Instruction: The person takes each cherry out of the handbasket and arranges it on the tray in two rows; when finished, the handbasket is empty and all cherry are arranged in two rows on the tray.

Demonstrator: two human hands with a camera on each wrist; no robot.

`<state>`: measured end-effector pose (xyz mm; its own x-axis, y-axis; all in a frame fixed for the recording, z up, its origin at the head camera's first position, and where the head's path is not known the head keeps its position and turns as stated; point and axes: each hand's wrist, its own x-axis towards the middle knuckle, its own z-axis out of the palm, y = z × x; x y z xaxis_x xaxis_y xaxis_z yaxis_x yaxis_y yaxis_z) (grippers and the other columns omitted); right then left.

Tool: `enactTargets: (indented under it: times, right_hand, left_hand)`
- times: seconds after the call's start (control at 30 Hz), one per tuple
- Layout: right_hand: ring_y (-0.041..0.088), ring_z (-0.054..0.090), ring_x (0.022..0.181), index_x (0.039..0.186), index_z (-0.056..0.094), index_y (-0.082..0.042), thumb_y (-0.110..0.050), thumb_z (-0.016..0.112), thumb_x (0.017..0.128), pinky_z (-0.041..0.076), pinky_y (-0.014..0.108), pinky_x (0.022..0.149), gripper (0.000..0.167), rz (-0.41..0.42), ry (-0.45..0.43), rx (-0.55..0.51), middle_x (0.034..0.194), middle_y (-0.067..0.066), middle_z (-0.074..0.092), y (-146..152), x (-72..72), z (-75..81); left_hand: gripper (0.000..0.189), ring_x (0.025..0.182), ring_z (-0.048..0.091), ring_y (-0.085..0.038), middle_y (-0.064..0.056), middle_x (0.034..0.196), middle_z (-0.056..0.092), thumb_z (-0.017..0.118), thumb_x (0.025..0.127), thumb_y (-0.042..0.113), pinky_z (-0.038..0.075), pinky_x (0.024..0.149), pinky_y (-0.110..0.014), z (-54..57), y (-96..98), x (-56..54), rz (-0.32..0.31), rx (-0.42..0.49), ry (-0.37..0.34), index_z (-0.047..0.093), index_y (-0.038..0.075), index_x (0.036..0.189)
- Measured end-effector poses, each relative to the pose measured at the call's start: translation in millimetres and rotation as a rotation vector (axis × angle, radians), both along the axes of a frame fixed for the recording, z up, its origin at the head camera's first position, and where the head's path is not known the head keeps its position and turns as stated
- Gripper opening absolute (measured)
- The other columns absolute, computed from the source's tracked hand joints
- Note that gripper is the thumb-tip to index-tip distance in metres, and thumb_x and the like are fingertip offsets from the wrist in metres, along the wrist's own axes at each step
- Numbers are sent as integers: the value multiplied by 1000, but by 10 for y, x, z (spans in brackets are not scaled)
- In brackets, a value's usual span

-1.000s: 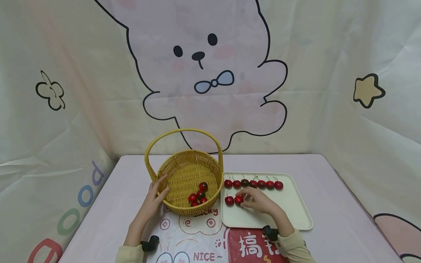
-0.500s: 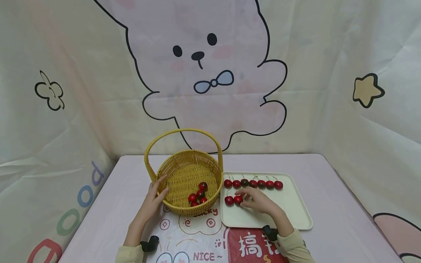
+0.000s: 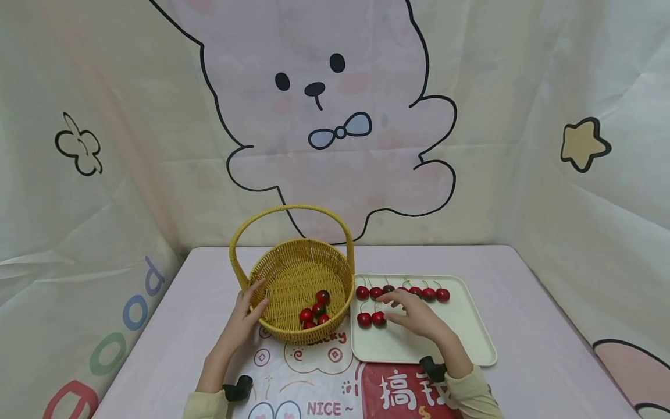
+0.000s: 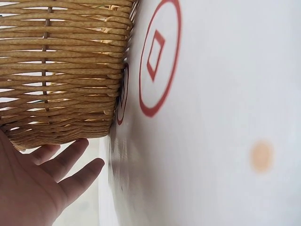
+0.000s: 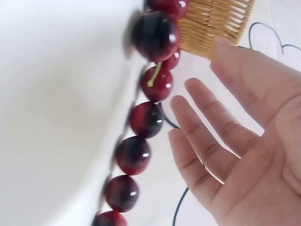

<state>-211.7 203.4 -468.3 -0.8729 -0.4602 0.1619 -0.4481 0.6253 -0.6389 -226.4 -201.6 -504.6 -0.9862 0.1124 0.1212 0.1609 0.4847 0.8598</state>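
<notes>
My left hand (image 3: 246, 311) holds the near left rim of a yellow wicker basket (image 3: 293, 279), thumb over the edge; in the left wrist view its other fingers (image 4: 70, 162) stretch along the outside of the wall. Several dark red cherries (image 3: 319, 310) lie in the basket. Over a cream tray (image 3: 429, 346) hovers my right hand (image 3: 419, 317), fingers parted and holding nothing. Just left of its thumb sits a cherry (image 3: 379, 318), beside another cherry (image 3: 364, 319). Behind them runs a row of stemmed cherries (image 3: 429, 294), partly hidden by the fingers.
The tray stands right against the basket's right side. A tall arched handle (image 3: 293, 206) rises over the basket. Under both lies a printed mat (image 3: 314, 396) with a red panel (image 3: 387, 390) on the pale table (image 3: 544, 361). Cloth walls surround the table.
My right hand has let go of the right cherry in the front row; its fingers have opened and lifted slightly away to the right. The left hand and basket stay put.
</notes>
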Motion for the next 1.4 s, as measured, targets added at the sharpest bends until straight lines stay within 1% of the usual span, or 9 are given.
enactTargets:
  times: [0.17,0.3,0.43,0.53,0.77,0.93,1.1,1.23,1.4]
  right_hand:
    - [27,57,100,117,62,-12,-16,65,86,47,45,84,31,-29,4,-1,112,5,62,-91,35,113]
    - [25,57,101,115,62,-17,-18,66,86,48,43,84,29,-20,36,-24,109,0,62,-195,66,181]
    - [25,58,104,116,62,-18,-19,65,87,48,46,85,30,26,49,-93,112,1,61,-328,64,215]
    - [21,59,103,116,63,-16,-17,64,88,49,42,85,28,76,75,-120,110,2,62,-447,31,230]
    - [19,59,99,112,65,-15,-12,64,87,49,38,82,25,179,174,-93,106,2,63,-751,-69,272]
    - [19,56,98,115,65,-13,-12,62,88,48,37,80,26,260,107,-55,107,5,61,-962,-126,306]
    - [25,55,106,117,63,-8,-10,61,89,46,42,88,28,361,24,-22,112,10,60,-1139,-203,325]
    - [25,56,105,116,63,-6,-10,62,88,46,40,90,28,415,17,55,112,9,60,-1243,-295,295]
    - [23,57,103,115,65,-9,-9,63,88,47,35,88,27,424,2,146,111,5,61,-1346,-394,264]
  left_hand:
    - [52,133,23,-46,-23,145,19,47,96,38,23,100,-67,8,1,2,1,1,-7,29,28,144]
    - [53,133,23,-47,-23,145,19,47,96,38,23,100,-67,13,-3,-5,-3,1,-9,29,27,144]
    - [51,132,25,-47,-24,143,21,47,97,34,23,100,-67,15,-18,-11,-2,3,-5,29,27,144]
    - [51,131,26,-47,-23,142,23,48,96,33,23,99,-68,16,-29,-9,1,7,0,30,27,144]
    - [51,131,27,-47,-23,141,24,48,96,33,24,98,-68,8,-28,-5,0,10,2,30,27,144]
    - [51,132,26,-47,-23,142,23,48,96,32,24,99,-68,4,-22,-3,-1,9,-2,30,27,144]
    - [51,132,25,-47,-23,143,22,48,97,31,24,99,-68,-4,-18,-9,-3,10,4,30,26,144]
    - [51,133,24,-46,-23,144,21,48,97,31,23,100,-67,-10,-16,-12,-4,16,1,30,27,144]
    - [51,132,25,-46,-23,143,22,48,97,31,24,100,-67,-8,-5,-14,-6,13,2,30,28,144]
